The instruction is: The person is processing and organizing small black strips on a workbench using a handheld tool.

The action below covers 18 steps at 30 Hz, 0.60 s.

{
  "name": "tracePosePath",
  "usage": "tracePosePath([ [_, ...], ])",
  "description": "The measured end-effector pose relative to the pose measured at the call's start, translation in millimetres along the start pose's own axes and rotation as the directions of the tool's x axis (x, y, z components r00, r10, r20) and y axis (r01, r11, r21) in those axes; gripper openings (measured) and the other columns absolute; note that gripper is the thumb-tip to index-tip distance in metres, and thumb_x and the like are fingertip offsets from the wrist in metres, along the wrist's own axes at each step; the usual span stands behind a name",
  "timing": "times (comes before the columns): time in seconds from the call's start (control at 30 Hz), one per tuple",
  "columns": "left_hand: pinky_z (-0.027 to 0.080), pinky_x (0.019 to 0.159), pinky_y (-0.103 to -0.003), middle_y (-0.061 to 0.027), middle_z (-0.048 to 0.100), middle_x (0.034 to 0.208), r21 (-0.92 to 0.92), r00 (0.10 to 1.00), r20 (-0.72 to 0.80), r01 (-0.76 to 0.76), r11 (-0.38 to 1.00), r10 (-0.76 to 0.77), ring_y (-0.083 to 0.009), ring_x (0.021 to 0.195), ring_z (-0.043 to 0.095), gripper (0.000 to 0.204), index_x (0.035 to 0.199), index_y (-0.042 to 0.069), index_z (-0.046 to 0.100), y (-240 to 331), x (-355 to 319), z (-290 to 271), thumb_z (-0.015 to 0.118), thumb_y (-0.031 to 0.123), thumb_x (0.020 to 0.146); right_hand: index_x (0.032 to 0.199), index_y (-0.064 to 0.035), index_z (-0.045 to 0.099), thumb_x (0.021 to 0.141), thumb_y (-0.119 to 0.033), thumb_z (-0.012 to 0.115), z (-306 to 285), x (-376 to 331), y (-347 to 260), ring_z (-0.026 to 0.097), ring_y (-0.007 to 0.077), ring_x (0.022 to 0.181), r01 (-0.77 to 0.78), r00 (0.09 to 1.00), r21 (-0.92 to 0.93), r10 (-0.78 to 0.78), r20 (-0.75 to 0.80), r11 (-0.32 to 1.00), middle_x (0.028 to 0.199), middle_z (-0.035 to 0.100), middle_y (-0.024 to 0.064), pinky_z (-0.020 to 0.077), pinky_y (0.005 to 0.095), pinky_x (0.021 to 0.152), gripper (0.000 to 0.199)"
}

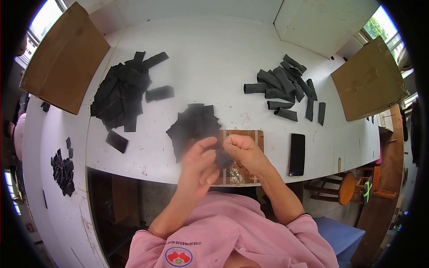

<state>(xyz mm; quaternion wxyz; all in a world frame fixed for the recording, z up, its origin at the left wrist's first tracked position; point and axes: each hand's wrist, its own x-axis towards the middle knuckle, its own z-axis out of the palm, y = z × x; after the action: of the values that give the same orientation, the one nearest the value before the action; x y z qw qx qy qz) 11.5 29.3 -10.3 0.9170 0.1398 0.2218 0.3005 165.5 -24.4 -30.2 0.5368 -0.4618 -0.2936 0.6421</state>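
In front of me, near the table's front edge, my right hand [245, 151] is closed in a pinch on a small black fabric piece [224, 159]. The piece hangs from the fingers, partly hidden. My left hand [200, 161] is just to its left, blurred, with its fingers apart. Whether those fingers touch the piece is hard to tell. Beyond my left hand lies a fanned pile of black fabric pieces [192, 125]. Beneath my right hand is a brown board [255, 139] with pale strips, its surface scuffed and shiny.
Flat black strips form a heap [120, 91] at the left; rolled black tubes [281, 82] lie at the right. A black phone [297, 154] is right of the board. Cardboard boxes [67, 58] [370, 80] stand at both sides. A wooden stool [346, 188] is at lower right.
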Motion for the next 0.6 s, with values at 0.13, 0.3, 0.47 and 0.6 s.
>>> tracePosePath([
  [0.13, 0.031, 0.034, -0.020, -0.0061, 0.052, 0.066, 0.459, 0.968, 0.121, -0.249, 0.853, 0.218, -0.0052, 0.033, 0.029, 0.025, 0.108, -0.002, 0.041, -4.8, -21.3, 28.2, 0.046, 0.001, 0.084, 0.073, -0.0061, 0.049, 0.085, -0.025, 0.052, 5.4, 1.1, -12.7, 0.041, 0.0040, 0.058, 0.140, 0.989, -0.218, -0.125, 0.084, 0.966, 0.063, 0.044, -0.0044, 0.0351, 0.0185, 0.052, 0.023],
  [0.3, 0.031, 0.035, -0.020, -0.0077, 0.055, 0.070, 0.207, 0.995, -0.099, 0.004, 0.978, 0.017, -0.0051, 0.034, 0.030, 0.024, 0.106, -0.001, 0.043, -8.9, -1.7, -18.6, 0.046, 0.000, 0.082, 0.079, -0.0065, 0.054, 0.086, -0.022, 0.050, 3.6, 3.3, 18.2, 0.041, 0.0005, 0.059, 0.144, 0.990, -0.091, -0.143, 0.017, 0.985, 0.067, 0.047, -0.0061, 0.0321, 0.0145, 0.050, 0.017],
  [0.47, 0.034, 0.035, -0.017, -0.0100, 0.056, 0.078, -0.383, 0.977, 0.041, 0.208, 0.900, -0.209, -0.0053, 0.035, 0.033, 0.030, 0.114, -0.002, 0.042, 11.4, 8.4, -6.9, 0.039, 0.001, 0.084, 0.073, -0.0054, 0.050, 0.085, -0.021, 0.051, 17.7, 0.6, -21.6, 0.042, 0.0047, 0.059, 0.092, 0.995, -0.216, -0.100, -0.027, 0.972, 0.065, 0.046, -0.0038, 0.0362, 0.0190, 0.054, 0.020],
  [0.6, 0.034, 0.037, -0.018, -0.0118, 0.056, 0.082, -0.271, 0.987, 0.091, 0.153, 0.950, -0.133, -0.0048, 0.035, 0.033, 0.025, 0.109, -0.002, 0.043, -3.2, 1.4, -16.2, 0.044, 0.003, 0.085, 0.074, -0.0056, 0.051, 0.085, -0.021, 0.052, 6.1, 10.0, -2.2, 0.043, 0.0046, 0.060, 0.104, 0.995, -0.267, -0.098, 0.034, 0.958, 0.066, 0.047, -0.0039, 0.0364, 0.0197, 0.055, 0.019],
])
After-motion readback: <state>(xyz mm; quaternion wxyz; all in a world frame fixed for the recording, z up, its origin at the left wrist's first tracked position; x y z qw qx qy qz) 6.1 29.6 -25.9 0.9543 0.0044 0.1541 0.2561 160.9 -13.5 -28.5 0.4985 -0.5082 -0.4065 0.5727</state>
